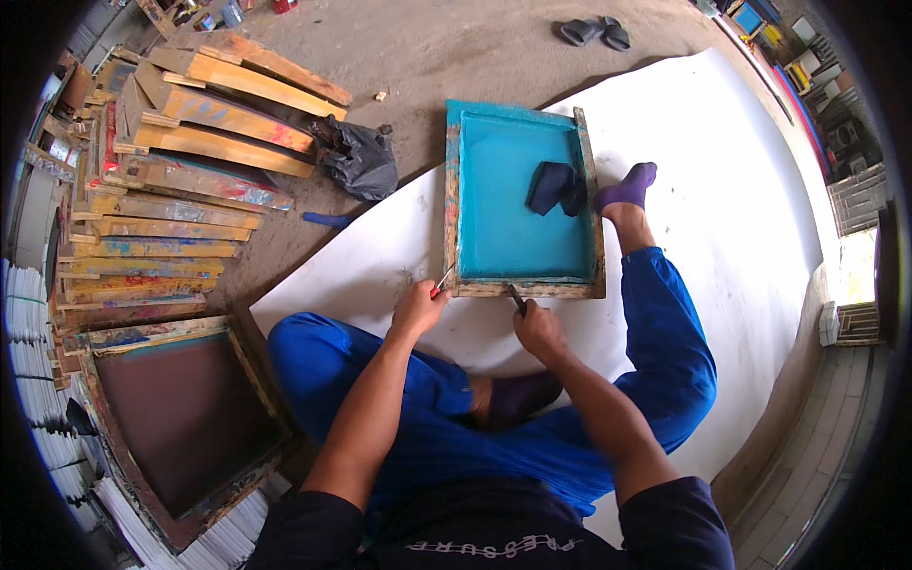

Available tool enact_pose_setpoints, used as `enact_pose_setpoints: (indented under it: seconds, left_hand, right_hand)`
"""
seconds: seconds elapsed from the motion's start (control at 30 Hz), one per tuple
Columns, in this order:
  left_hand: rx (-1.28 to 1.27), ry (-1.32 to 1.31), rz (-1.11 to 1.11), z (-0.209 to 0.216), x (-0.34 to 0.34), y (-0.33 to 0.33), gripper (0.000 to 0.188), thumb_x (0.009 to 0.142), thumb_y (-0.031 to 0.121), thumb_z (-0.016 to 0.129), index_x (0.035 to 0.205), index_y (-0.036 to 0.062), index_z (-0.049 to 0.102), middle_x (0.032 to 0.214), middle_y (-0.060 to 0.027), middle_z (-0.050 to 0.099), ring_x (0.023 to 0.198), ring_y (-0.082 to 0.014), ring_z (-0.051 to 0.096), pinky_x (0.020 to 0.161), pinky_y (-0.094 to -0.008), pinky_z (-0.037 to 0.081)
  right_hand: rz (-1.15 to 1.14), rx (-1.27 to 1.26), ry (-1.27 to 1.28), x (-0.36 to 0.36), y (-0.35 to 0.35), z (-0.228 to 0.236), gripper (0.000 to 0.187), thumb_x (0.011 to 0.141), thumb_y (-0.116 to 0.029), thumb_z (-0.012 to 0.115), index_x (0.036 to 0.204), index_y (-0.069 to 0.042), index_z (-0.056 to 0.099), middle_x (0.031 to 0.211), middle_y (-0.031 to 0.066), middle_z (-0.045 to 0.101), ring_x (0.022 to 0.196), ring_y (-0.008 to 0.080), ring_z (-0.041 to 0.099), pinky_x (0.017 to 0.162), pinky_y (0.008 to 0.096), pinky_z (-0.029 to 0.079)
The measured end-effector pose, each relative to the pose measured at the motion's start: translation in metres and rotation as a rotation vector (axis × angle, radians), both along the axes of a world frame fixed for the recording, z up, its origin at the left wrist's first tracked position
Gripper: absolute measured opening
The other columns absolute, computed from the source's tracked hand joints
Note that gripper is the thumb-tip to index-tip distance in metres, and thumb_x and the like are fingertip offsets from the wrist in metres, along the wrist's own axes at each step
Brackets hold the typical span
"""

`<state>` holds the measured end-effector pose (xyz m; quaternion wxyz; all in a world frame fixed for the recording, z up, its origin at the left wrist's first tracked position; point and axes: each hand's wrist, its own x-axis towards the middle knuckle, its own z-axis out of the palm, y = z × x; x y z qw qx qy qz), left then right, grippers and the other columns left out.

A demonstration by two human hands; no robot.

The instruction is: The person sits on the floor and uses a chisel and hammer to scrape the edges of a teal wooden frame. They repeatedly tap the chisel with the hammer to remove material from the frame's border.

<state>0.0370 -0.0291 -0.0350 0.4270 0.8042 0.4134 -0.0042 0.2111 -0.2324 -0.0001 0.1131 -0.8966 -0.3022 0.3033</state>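
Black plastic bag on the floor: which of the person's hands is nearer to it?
Left. The bag lies ahead and to the left of the left hand, by the blue screen's near-left corner; the right hand is farther right.

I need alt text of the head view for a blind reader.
The left hand holds a red-handled tool and the right hand a dark tool at the near edge of a framed teal screen on a white sheet. A dark item lies on the screen; wooden frames are stacked at left.
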Motion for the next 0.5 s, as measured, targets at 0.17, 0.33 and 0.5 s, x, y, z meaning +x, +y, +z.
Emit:
enact_pose_setpoints:
  seconds: [0.17,0.33,0.5]
  left_hand:
    - [-0.061,-0.056,0.036,0.009,-0.006,0.003,0.042,0.090,0.037,0.074,0.078,-0.0014,0.062,0.073,-0.0205,0.067,0.066,-0.0365,0.066,0.063,-0.0470,0.050]
    - [-0.452,-0.150,0.190,0.031,-0.012,0.005,0.036,0.093,0.037,0.074,0.084,0.0032,0.066,0.071,-0.0030,0.063,0.048,-0.0090,0.050,0.043,-0.0293,0.040]
    - [-0.531,-0.224,0.177,0.045,-0.017,-0.003,0.035,0.094,0.036,0.074,0.089,0.0025,0.067,0.072,-0.0014,0.062,0.044,-0.0062,0.044,0.038,-0.0258,0.035]
  right_hand:
    - [-0.076,0.131,0.002,-0.012,-0.010,-0.019,0.037,0.096,-0.035,0.059,0.100,0.001,0.066,0.087,0.0294,0.070,0.087,0.0503,0.067,0.081,0.0592,0.052]
    - [-0.157,0.160,0.196,-0.031,-0.018,-0.016,0.041,0.097,-0.037,0.057,0.108,0.002,0.066,0.091,0.0322,0.069,0.095,0.0515,0.067,0.086,0.0567,0.052]
    - [-0.147,0.196,0.130,-0.037,-0.017,-0.005,0.038,0.098,-0.036,0.058,0.106,0.001,0.065,0.088,0.0318,0.069,0.090,0.0517,0.067,0.083,0.0576,0.053]
